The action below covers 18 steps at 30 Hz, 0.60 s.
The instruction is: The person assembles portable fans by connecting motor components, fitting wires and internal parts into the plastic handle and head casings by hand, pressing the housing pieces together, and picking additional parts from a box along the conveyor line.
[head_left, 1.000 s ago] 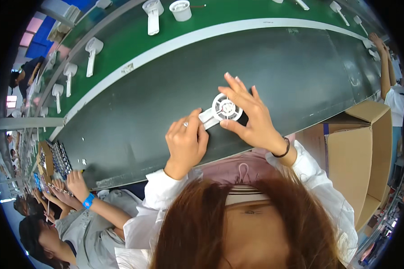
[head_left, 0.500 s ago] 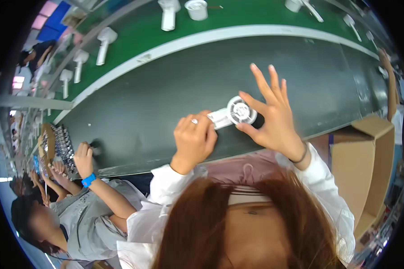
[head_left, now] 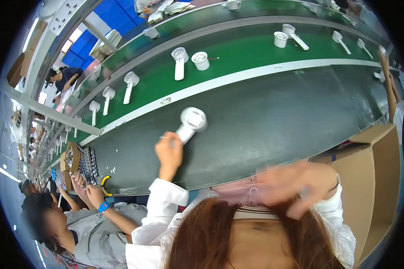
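Note:
My left hand is closed around the handle of a white handheld fan. The fan is held over the dark work table, its round head turned up and away from me, slightly blurred. My right hand is apart from the fan, low over the table's front edge by my body. Motion smears its fingers, and a small greyish spot by them is too blurred to name.
Beyond the dark table, a green conveyor belt carries several white fan bodies and a round white cup-shaped part. An opened cardboard box stands at right. A co-worker in grey sits at left near yellow-handled pliers.
My left hand has carried the fan left and farther toward the belt. My right hand has let go of its round head and drawn back toward my body. The view has tilted up.

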Available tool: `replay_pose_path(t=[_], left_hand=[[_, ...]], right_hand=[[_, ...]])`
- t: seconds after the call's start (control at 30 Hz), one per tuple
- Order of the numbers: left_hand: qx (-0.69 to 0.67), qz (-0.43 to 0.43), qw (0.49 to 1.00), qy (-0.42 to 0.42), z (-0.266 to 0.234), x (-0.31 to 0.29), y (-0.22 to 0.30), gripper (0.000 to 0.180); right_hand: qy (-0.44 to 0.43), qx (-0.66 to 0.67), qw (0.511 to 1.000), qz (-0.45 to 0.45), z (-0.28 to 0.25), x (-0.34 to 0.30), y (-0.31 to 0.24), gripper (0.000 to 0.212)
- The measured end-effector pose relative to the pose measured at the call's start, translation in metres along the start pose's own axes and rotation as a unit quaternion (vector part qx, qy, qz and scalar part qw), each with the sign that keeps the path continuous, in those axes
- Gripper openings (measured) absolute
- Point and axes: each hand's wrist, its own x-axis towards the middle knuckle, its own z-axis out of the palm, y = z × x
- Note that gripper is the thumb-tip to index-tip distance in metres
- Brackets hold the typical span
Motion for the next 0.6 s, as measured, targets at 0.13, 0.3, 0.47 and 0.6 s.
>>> replay_pose_path(t=[0.13,0.3,0.47,0.6], left_hand=[[0.116,-0.114,0.976,0.143,0.015,0.067,-0.067,0.019],[0.191,-0.181,0.946,0.188,0.071,0.182,-0.107,0.023],[0.263,-0.100,0.939,0.196,0.122,0.245,-0.165,0.021],[0.251,-0.131,0.900,0.332,0.137,0.260,-0.180,0.043]], right_hand=[[-0.035,-0.191,0.950,0.243,-0.014,-0.048,0.012,0.045],[0.026,0.294,0.944,-0.150,-0.041,-0.144,0.010,0.035],[0.247,0.008,0.946,0.208,-0.042,-0.247,0.011,0.030],[0.450,0.297,0.828,0.151,-0.065,-0.314,-0.021,0.023]])
